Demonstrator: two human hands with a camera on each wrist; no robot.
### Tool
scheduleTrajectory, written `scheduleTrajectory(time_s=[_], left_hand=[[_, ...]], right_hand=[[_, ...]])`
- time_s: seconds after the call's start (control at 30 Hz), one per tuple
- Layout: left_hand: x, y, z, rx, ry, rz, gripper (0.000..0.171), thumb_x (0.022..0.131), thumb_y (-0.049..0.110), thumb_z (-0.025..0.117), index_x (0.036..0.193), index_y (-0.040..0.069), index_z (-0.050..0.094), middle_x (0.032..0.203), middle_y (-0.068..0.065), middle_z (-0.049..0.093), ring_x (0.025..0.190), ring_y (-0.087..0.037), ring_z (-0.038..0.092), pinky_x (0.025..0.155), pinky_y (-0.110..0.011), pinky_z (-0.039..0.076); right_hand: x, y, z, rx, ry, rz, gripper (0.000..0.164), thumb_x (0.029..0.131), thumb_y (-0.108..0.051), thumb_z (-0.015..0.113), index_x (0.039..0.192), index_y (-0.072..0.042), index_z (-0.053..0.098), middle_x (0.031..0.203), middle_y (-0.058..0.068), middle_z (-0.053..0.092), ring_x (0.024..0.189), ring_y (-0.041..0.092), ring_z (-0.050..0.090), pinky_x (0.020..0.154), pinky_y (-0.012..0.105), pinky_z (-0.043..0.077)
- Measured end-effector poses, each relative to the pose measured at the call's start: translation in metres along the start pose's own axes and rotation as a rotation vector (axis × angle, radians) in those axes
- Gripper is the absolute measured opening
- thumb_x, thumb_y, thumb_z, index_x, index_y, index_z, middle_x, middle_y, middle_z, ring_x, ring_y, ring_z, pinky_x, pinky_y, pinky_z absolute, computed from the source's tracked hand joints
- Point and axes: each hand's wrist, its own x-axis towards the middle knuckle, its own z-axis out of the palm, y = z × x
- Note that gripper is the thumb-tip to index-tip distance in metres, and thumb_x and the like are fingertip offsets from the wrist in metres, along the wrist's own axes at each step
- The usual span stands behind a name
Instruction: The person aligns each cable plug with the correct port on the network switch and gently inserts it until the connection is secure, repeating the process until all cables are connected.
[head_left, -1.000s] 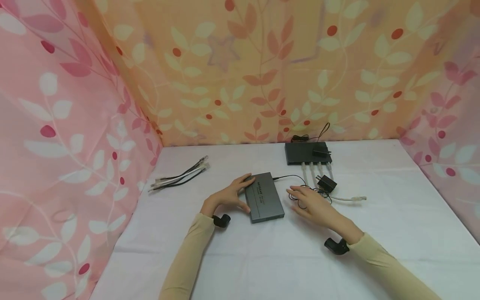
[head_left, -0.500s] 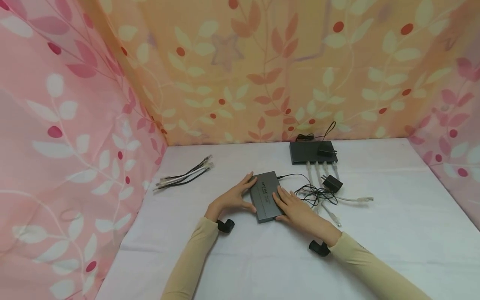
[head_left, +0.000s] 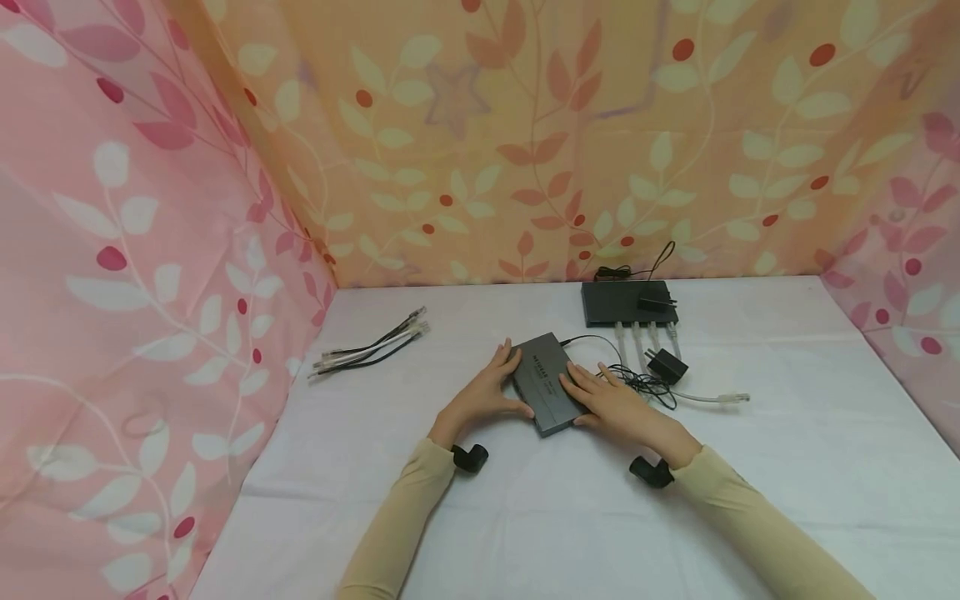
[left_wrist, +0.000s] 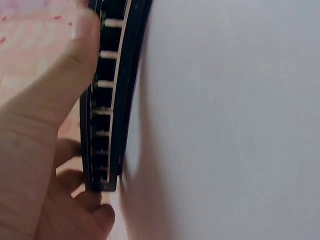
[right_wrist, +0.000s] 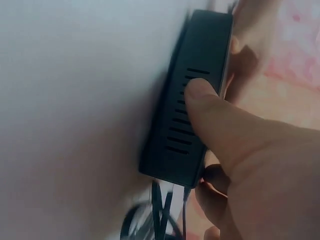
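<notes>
Grey NETGEAR box [head_left: 544,390]: one, near the middle of the white table [head_left: 517,533], lettered face up, aslant between two hands. Whether its underside touches the table I cannot tell. One thin black lead [head_left: 592,337] enters near its far right corner.

Left hand [head_left: 486,394]: one, grasping the box at its left side, thumb against the row of ports [left_wrist: 105,82], fingers about the far corner.

Right hand [head_left: 618,408]: one, grasping the same box from the right, thumb on the vented end [right_wrist: 180,125], fingers over the top.

Sleeves [head_left: 401,517]: two, pale yellow. Wrist cameras [head_left: 470,459]: two, black, one per wrist.

Black box [head_left: 611,303]: one, at the back right, apart from the grey one. I count four pale cables [head_left: 637,337] plugged into its near side.

Black power adapters: two; one [head_left: 654,302] on the black box, one [head_left: 667,367] in front of it, prongs showing. Beside the latter, one tangle of thin black cord [head_left: 647,385].

Pale connector end [head_left: 733,398]: one, lying right of the tangle.

Short cables [head_left: 371,354]: one bunch, black and pale, at the left; overlapping, so I give no exact number.
</notes>
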Motion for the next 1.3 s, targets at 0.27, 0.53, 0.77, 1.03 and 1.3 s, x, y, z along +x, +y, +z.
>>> scheduleTrajectory(time_s=[0.27, 0.53, 0.77, 1.03, 1.3], left_hand=[[0.007, 0.011, 0.008, 0.027, 0.067, -0.037, 0.116, 0.061, 0.056, 0.078, 0.148, 0.009, 0.017, 0.155, -0.014, -0.001, 0.142, -0.031, 0.001, 0.111, -0.045, 0.022], [0.008, 0.012, 0.013, 0.052, 0.099, -0.046, 0.116, 0.061, 0.056, 0.079, 0.148, 0.01, 0.018, 0.155, -0.013, 0.001, 0.143, -0.03, 0.004, 0.111, -0.044, 0.023], [0.002, 0.011, 0.01, 0.069, 0.097, -0.017, 0.114, 0.063, 0.056, 0.077, 0.148, 0.009, 0.017, 0.156, -0.013, 0.002, 0.142, -0.033, 0.005, 0.11, -0.047, 0.023], [0.0, 0.01, 0.009, 0.06, 0.093, -0.004, 0.113, 0.064, 0.055, 0.077, 0.148, 0.009, 0.016, 0.156, -0.014, 0.002, 0.142, -0.033, 0.004, 0.11, -0.048, 0.023], [-0.001, -0.006, -0.005, 0.041, 0.079, -0.027, 0.091, 0.077, 0.056, 0.065, 0.147, 0.015, 0.024, 0.155, -0.008, 0.011, 0.143, -0.027, 0.009, 0.112, -0.047, 0.018]], right_hand=[[-0.005, 0.014, -0.003, 0.069, 0.025, 0.001, 0.07, 0.083, -0.029, 0.067, 0.14, -0.003, 0.038, 0.146, 0.02, 0.032, 0.132, 0.032, 0.036, 0.107, 0.056, 0.022], [-0.004, 0.0, -0.001, 0.078, -0.005, 0.106, 0.079, 0.083, -0.04, 0.066, 0.14, 0.003, 0.034, 0.146, 0.028, 0.026, 0.133, 0.04, 0.029, 0.107, 0.055, 0.023], [0.005, -0.019, 0.008, 0.127, 0.044, 0.254, 0.098, 0.075, -0.064, 0.062, 0.141, 0.002, 0.033, 0.146, 0.03, 0.022, 0.133, 0.044, 0.027, 0.107, 0.054, 0.025], [0.011, -0.027, 0.018, 0.114, 0.094, 0.326, 0.101, 0.073, -0.066, 0.063, 0.14, 0.003, 0.035, 0.145, 0.031, 0.025, 0.132, 0.045, 0.029, 0.098, 0.054, 0.037], [0.011, -0.026, 0.019, 0.069, 0.115, 0.308, 0.097, 0.071, -0.06, 0.067, 0.138, 0.004, 0.038, 0.143, 0.031, 0.03, 0.128, 0.045, 0.034, 0.097, 0.053, 0.038]])
